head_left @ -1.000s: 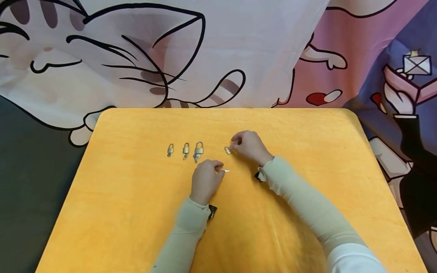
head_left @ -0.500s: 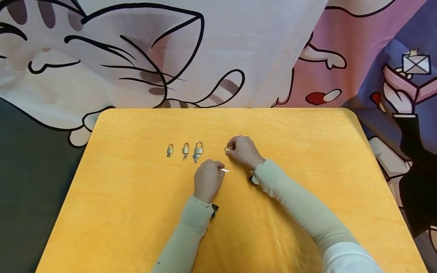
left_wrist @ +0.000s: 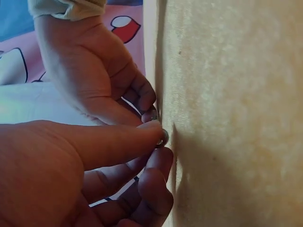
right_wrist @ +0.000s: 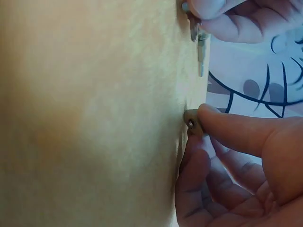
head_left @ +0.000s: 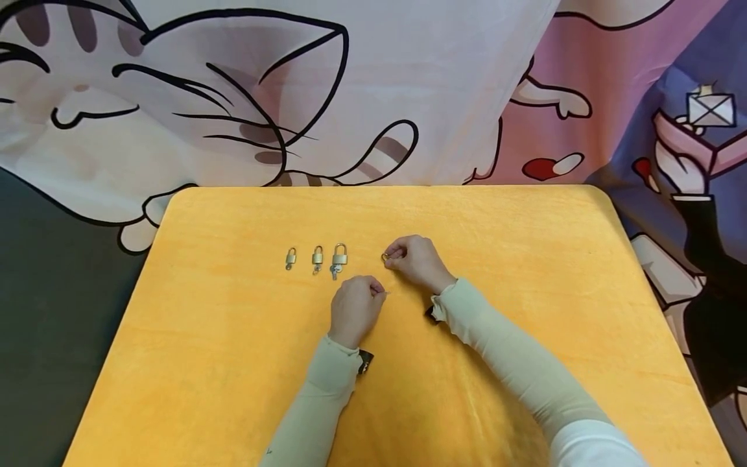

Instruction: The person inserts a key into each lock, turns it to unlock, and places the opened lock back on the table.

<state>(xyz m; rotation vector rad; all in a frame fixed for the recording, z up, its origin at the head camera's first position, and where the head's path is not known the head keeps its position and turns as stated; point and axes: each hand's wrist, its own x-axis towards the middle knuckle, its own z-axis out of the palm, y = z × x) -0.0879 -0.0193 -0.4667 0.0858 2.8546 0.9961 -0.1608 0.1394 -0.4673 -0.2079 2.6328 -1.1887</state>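
Note:
Over the middle of the yellow table, my left hand [head_left: 357,311] pinches a small key [right_wrist: 193,28] between thumb and fingers. Its blade points away from the fingertips in the right wrist view. Slightly farther back and to the right, my right hand [head_left: 419,263] grips a small brass padlock [right_wrist: 190,116]. The lock's body is mostly covered by thumb and fingers; its end with the dark keyhole faces out in the right wrist view. Key and padlock are apart, a short gap between the two hands.
Left of the hands, three brass padlocks lie in a row: a small one [head_left: 291,259], a middle one [head_left: 318,258] and a larger one [head_left: 340,258], with keys at their lower ends. A cartoon-printed curtain [head_left: 443,78] hangs behind the table [head_left: 233,363].
My right hand has moved a little left and toward me and taken hold of the small padlock. The left hand has barely shifted; less of its key shows in the head view.

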